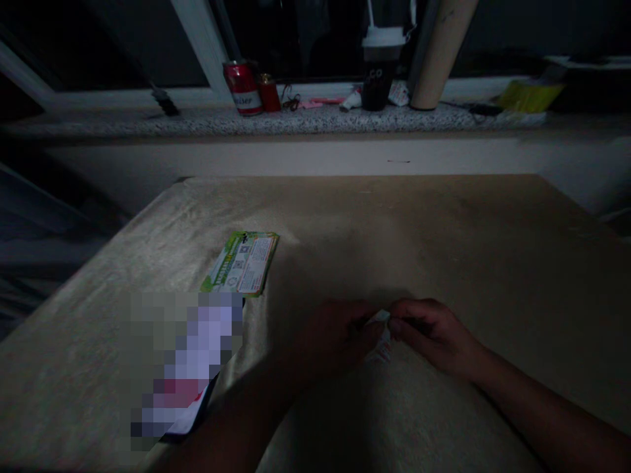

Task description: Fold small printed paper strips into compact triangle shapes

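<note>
Both my hands meet near the front middle of a tan-covered table [444, 236]. My left hand [340, 338] and my right hand [428, 332] pinch a small white packet [382, 341] between their fingertips, each at one side of its top. The packet has faint red print and hangs a little above the cloth. The light is dim, so its details are hard to read.
A green and white card [241, 263] lies flat to the left. A blurred flat item [187, 368] sits nearer the front left. On the stone sill behind stand a red can [243, 87], a dark cup with white lid [379, 69], a cardboard tube [441, 52] and small clutter.
</note>
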`<move>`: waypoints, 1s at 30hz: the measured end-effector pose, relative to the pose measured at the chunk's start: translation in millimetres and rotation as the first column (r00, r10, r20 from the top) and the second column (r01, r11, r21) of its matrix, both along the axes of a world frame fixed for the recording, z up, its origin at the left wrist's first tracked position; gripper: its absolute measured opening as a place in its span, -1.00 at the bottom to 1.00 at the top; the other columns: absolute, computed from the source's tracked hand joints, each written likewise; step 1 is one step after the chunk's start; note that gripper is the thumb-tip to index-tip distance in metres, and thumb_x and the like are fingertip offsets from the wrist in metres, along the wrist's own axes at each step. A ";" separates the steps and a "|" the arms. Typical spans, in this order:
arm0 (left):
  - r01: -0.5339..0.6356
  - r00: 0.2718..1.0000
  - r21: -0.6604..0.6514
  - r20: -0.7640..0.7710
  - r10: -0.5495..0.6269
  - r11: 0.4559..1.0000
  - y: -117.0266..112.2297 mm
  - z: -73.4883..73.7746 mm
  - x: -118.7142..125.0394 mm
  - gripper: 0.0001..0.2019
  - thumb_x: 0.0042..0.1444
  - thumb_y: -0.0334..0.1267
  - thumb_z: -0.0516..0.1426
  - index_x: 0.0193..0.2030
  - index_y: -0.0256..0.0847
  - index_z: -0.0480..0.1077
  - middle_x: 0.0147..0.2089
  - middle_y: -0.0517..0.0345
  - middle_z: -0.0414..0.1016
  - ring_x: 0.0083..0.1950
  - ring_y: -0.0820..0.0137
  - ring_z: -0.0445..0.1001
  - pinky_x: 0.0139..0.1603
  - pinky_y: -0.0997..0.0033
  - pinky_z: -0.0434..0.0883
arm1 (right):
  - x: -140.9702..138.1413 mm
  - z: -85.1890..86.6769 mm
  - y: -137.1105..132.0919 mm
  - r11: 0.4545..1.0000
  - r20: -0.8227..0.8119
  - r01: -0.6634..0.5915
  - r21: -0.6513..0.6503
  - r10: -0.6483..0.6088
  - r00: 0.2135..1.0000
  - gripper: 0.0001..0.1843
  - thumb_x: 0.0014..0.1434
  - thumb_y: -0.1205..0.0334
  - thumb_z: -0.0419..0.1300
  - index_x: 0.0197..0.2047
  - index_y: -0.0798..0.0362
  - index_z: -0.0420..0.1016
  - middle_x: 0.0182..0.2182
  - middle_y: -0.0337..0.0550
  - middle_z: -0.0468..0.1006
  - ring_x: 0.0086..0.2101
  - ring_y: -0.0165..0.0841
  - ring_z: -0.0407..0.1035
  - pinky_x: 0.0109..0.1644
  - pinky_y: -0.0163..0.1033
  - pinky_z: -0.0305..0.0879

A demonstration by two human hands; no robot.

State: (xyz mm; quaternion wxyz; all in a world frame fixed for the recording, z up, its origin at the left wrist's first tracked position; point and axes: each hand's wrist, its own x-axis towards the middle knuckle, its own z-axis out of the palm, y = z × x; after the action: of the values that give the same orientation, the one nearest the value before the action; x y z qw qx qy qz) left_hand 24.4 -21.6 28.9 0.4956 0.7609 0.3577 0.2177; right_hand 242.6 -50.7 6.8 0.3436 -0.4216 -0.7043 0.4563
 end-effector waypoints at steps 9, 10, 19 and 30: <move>0.029 1.000 -0.120 0.005 -0.029 0.992 -4.2 -6.2 4.6 -0.68 0.26 -0.06 0.11 -0.42 -0.25 0.38 -0.52 0.29 0.23 -0.48 0.51 0.20 -0.51 0.54 0.07 | -3.0 -3.3 -2.5 0.983 0.083 -0.040 0.181 0.026 0.996 -0.71 0.32 0.27 0.08 -0.47 0.03 0.28 -0.62 -0.37 0.22 -0.60 -0.50 0.12 -0.52 -0.35 0.05; 0.036 0.999 -0.126 0.014 -0.035 0.991 -4.8 -6.3 5.2 -0.68 0.25 -0.06 0.11 -0.41 -0.25 0.39 -0.52 0.28 0.24 -0.48 0.50 0.21 -0.51 0.54 0.08 | -3.8 -3.5 -2.7 0.979 0.085 -0.032 0.200 0.015 0.996 -0.70 0.30 0.30 0.08 -0.50 0.02 0.25 -0.63 -0.39 0.17 -0.61 -0.51 0.09 -0.53 -0.36 0.02; 0.053 0.993 -0.251 0.119 -0.024 0.967 -9.0 -7.0 7.5 -0.71 0.24 -0.07 0.12 -0.37 -0.27 0.40 -0.51 0.28 0.25 -0.51 0.53 0.18 -0.54 0.57 0.13 | -9.2 -0.2 -5.0 0.921 0.123 0.046 0.388 -0.100 0.987 -0.67 0.23 0.41 0.06 -0.54 0.01 0.08 -0.65 -0.43 0.03 -0.65 -0.54 0.04 -0.52 -0.36 -0.04; 0.004 0.996 -0.297 0.089 0.023 0.955 -8.0 -6.5 7.5 -0.68 0.22 -0.02 0.13 -0.36 -0.26 0.41 -0.50 0.24 0.33 -0.50 0.50 0.27 -0.51 0.54 0.19 | -6.7 -2.0 -7.1 0.999 0.044 0.038 -0.011 -0.037 0.998 -0.70 0.23 0.30 0.12 -0.52 0.01 0.17 -0.62 -0.40 0.12 -0.58 -0.50 0.01 -0.54 -0.37 -0.02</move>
State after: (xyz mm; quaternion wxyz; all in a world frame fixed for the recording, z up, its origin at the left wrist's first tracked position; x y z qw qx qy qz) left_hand 31.8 -29.6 22.4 0.6192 0.6652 0.3669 0.1986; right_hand 235.9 -57.8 4.8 0.3342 -0.4466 -0.7007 0.4447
